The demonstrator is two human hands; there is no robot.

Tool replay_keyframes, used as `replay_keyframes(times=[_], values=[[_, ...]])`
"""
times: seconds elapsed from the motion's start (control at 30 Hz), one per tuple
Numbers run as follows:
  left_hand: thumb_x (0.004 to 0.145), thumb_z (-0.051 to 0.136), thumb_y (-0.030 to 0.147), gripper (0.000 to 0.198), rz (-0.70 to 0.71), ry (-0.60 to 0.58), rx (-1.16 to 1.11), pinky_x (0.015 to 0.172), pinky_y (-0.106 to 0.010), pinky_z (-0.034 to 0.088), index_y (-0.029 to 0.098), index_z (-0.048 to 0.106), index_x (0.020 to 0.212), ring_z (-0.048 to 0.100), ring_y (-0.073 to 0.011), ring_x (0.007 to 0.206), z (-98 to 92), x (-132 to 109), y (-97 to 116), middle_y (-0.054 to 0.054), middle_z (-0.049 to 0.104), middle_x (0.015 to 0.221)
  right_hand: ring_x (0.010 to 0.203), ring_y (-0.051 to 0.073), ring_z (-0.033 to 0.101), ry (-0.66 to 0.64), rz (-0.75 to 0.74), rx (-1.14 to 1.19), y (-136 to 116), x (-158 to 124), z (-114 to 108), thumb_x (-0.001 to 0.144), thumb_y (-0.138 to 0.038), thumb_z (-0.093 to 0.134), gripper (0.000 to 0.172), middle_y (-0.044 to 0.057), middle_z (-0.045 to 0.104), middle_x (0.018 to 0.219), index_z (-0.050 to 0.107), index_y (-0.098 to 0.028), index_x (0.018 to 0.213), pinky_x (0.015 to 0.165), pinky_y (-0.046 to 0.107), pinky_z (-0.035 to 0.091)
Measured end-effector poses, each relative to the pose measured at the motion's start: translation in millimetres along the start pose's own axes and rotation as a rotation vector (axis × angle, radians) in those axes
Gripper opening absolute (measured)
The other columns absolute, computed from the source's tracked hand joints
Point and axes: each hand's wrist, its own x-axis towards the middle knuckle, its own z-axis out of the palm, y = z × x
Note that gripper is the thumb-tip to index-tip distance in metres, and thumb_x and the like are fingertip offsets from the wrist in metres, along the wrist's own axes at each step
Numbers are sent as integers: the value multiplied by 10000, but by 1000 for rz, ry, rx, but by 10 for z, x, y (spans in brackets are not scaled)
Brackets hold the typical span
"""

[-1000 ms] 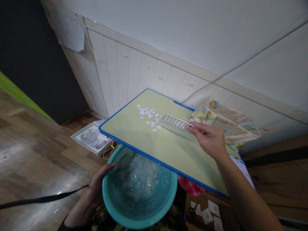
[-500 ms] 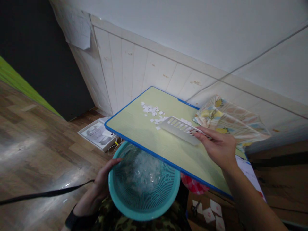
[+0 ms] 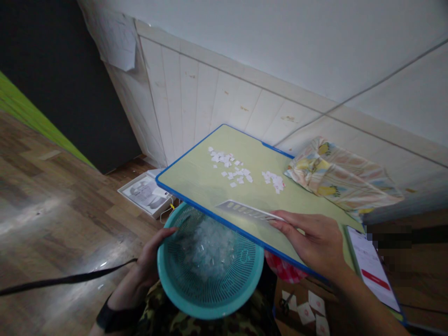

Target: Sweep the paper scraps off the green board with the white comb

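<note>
My left hand (image 3: 152, 254) grips the left rim of a turquoise plastic colander (image 3: 212, 311) on my lap. Clear, crinkly plastic bits (image 3: 210, 247) lie in the colander. My right hand (image 3: 313, 238) pinches one end of a white slotted plastic scraper (image 3: 241, 210), a thin plate with a row of long holes. It is over the near side of a yellow-green board with a blue edge (image 3: 189, 175); whether it touches the board I cannot tell. Small white paper pieces (image 3: 224, 159) form one scattered group on the board, and a smaller paper pile (image 3: 273, 181) lies right of it.
A patterned cloth (image 3: 343, 177) lies along the board's far right side, by the wall. A phone (image 3: 367, 261) with a lit screen rests at the right end. Below are scissors (image 3: 285, 304) and white cards (image 3: 317, 302). An open white box (image 3: 145, 191) stands on the floor.
My right hand has drawn the scraper toward me, away from the paper pieces, and the right pile now shows fully. My left hand stays on the colander. The view has shifted slightly.
</note>
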Motion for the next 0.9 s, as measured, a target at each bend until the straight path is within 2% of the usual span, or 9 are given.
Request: replay_keyframes(times=[0.13,0.23,0.37,0.47,0.53,0.6,0.73,0.83,0.9], values=[[871,590,140,260,-24,21,-14,544,-335,624,94,768,686,727,-244,500,14,-8,5,-144,786,610,627,184,760,-4,36,20,-29,-29,-99,869,-242,715,156,-49,795,842,798,-346,951,582,247,622],[855,597,118,236,-5,32,-23,525,-336,620,112,765,690,721,-247,480,15,-6,7,-137,783,600,658,213,766,91,119,-7,82,28,-69,860,-276,724,144,-46,793,853,805,-365,938,576,281,624],[832,623,111,187,22,40,-17,533,-343,625,130,765,711,737,-268,501,-3,1,10,-124,782,596,813,244,779,187,143,-28,339,235,185,873,-268,707,168,-21,792,945,807,-330,992,711,327,644],[820,638,103,179,38,50,-19,520,-338,622,133,757,690,738,-270,500,-5,-10,19,-117,780,588,876,234,776,154,81,3,486,364,391,888,-239,684,193,-7,789,987,800,-301,1030,781,327,638],[826,633,97,211,35,59,-28,494,-317,610,140,747,654,733,-261,486,-1,-16,28,-112,773,571,864,221,777,120,47,25,518,372,442,893,-223,673,199,-4,791,975,798,-294,1031,783,313,637],[831,628,96,239,26,72,-31,475,-308,601,146,738,625,727,-257,469,-2,-16,35,-109,765,552,831,206,779,72,19,32,508,312,403,895,-212,666,211,-10,794,957,795,-302,1035,763,297,637],[826,640,99,228,47,76,-13,491,-324,609,154,741,629,727,-259,473,-21,-2,28,-104,770,563,834,191,778,-5,-32,6,508,129,177,889,-178,658,255,-24,793,978,786,-325,1054,757,276,630],[828,639,97,240,55,78,13,471,-317,598,147,736,615,705,-244,441,-15,-2,13,-108,763,551,822,198,779,44,-8,-55,612,87,64,877,-181,677,238,-13,795,962,790,-313,1040,727,275,626],[837,626,94,246,47,81,18,477,-317,599,133,743,625,709,-246,451,-1,-7,5,-118,768,561,786,205,779,109,35,-92,703,123,63,868,-211,701,199,5,797,941,797,-287,1025,686,281,622]])
